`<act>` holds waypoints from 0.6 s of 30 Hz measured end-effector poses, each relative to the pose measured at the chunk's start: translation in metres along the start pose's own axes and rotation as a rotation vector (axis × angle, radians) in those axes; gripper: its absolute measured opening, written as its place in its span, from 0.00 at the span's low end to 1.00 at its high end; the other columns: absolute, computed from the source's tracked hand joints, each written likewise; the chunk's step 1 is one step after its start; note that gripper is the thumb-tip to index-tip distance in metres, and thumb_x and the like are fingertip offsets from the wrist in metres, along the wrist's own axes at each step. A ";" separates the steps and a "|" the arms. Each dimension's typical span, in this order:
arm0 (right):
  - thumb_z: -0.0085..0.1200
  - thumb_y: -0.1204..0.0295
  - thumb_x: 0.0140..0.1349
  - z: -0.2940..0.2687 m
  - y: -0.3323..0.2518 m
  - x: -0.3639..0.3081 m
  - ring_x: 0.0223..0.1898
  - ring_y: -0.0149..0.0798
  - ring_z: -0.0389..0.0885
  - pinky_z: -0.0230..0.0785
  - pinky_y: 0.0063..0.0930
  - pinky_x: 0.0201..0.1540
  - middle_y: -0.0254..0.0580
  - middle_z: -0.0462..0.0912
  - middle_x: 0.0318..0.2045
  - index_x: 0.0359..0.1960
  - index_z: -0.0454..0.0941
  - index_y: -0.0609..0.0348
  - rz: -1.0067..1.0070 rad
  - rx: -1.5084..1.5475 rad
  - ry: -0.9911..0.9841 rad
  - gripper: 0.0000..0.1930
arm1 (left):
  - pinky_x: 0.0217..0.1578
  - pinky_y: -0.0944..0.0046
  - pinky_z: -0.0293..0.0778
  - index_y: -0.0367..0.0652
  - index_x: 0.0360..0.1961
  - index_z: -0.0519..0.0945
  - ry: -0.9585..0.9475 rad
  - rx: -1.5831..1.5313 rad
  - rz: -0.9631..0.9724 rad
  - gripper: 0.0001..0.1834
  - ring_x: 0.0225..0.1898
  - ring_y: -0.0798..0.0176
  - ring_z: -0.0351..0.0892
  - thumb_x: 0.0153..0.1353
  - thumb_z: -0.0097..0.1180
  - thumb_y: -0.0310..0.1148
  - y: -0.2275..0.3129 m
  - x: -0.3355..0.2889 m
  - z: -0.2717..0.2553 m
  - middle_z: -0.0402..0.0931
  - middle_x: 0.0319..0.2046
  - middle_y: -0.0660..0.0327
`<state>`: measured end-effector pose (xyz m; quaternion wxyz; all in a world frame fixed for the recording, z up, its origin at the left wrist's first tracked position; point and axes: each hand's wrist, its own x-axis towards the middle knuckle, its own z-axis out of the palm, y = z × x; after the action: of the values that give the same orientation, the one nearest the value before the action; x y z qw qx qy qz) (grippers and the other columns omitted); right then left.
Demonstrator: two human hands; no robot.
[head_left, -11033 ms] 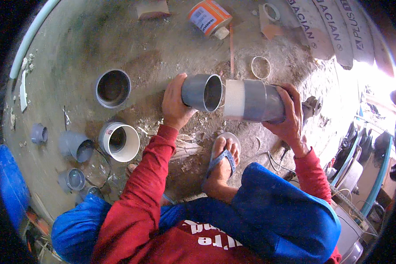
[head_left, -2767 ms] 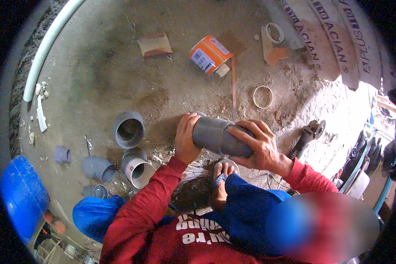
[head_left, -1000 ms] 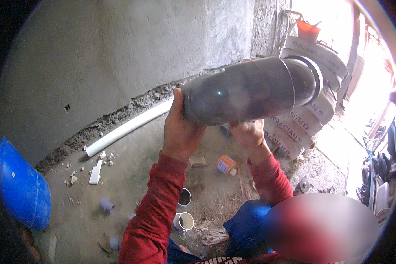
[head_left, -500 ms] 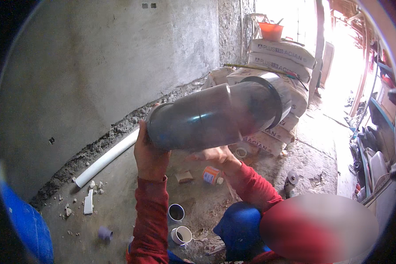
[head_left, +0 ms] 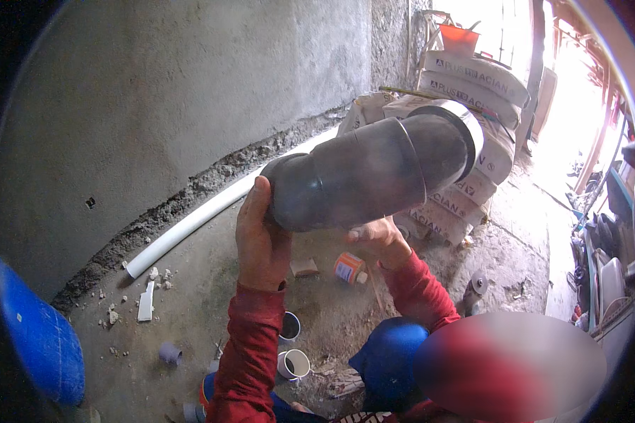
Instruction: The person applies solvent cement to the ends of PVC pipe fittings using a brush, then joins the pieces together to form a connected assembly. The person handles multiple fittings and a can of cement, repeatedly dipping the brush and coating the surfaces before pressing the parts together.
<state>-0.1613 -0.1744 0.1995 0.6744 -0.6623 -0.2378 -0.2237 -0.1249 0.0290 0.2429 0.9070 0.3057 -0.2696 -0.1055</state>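
I hold a large dark grey plastic pipe fitting (head_left: 363, 173), wide and stepped, with a collar at each end. It is raised in front of me, tilted so its far right end is higher. My left hand (head_left: 261, 240) is closed around its lower left end, thumb up along the rim. Under the middle of the fitting is my right hand (head_left: 382, 238), thumb pointing left against its underside; its other fingers are mostly hidden behind the fitting. Below on the floor lies a small orange-and-white labelled container (head_left: 349, 268) with a pale cap.
A long white pipe (head_left: 190, 229) lies along the wall base. Stacked bags (head_left: 473, 92) carry an orange tub (head_left: 458, 40). Two cups (head_left: 293, 364) stand near my left forearm. An angle grinder (head_left: 475, 289) is at right, a blue barrel (head_left: 39, 338) at left. Rubble and a short purple-grey pipe piece (head_left: 170, 353) dot the floor.
The view has shifted slightly, and the fitting has turned a little so that its left collar shows more. My right hand has drawn closer against the underside. My left hand keeps its grip.
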 end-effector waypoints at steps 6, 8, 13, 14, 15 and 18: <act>0.81 0.65 0.33 0.004 -0.008 0.007 0.58 0.46 0.78 0.70 0.42 0.63 0.44 0.81 0.57 0.63 0.75 0.62 0.001 0.053 -0.021 0.48 | 0.61 0.56 0.71 0.37 0.57 0.79 0.066 0.029 0.072 0.23 0.55 0.59 0.79 0.76 0.51 0.46 -0.008 0.005 -0.004 0.82 0.53 0.56; 0.81 0.65 0.33 0.009 -0.015 0.007 0.59 0.46 0.78 0.69 0.41 0.64 0.45 0.81 0.58 0.63 0.74 0.63 0.027 0.086 0.000 0.49 | 0.58 0.59 0.73 0.34 0.56 0.80 0.095 0.017 0.094 0.22 0.54 0.62 0.80 0.75 0.53 0.43 -0.013 0.004 -0.006 0.82 0.51 0.57; 0.79 0.67 0.39 0.012 -0.018 -0.001 0.61 0.47 0.76 0.65 0.42 0.67 0.45 0.79 0.60 0.64 0.73 0.63 0.007 -0.017 0.096 0.45 | 0.51 0.63 0.77 0.35 0.52 0.81 0.225 0.071 0.221 0.21 0.48 0.64 0.83 0.74 0.56 0.44 -0.019 0.010 -0.017 0.83 0.46 0.58; 0.78 0.68 0.40 0.009 -0.016 -0.003 0.61 0.47 0.76 0.64 0.42 0.68 0.45 0.79 0.60 0.64 0.73 0.63 -0.044 -0.043 0.089 0.44 | 0.50 0.63 0.78 0.35 0.52 0.81 0.207 0.092 0.280 0.21 0.47 0.64 0.84 0.73 0.56 0.44 -0.018 0.011 -0.021 0.83 0.46 0.58; 0.76 0.65 0.45 0.004 -0.012 -0.002 0.63 0.48 0.75 0.63 0.43 0.69 0.44 0.79 0.60 0.64 0.73 0.62 -0.158 -0.229 0.120 0.42 | 0.49 0.63 0.78 0.36 0.51 0.81 0.232 0.104 0.283 0.20 0.46 0.64 0.84 0.73 0.57 0.44 -0.015 0.013 -0.025 0.83 0.45 0.58; 0.69 0.52 0.58 -0.005 0.000 0.000 0.67 0.49 0.72 0.62 0.48 0.71 0.45 0.76 0.65 0.68 0.70 0.59 -0.101 -0.042 0.067 0.40 | 0.47 0.64 0.79 0.36 0.48 0.81 0.232 0.190 0.375 0.18 0.43 0.65 0.83 0.72 0.57 0.43 -0.007 0.015 -0.035 0.83 0.43 0.59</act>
<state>-0.1612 -0.1792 0.1997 0.6556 -0.6558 -0.2434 -0.2842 -0.0932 0.0354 0.2214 0.9028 0.3444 -0.2243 0.1265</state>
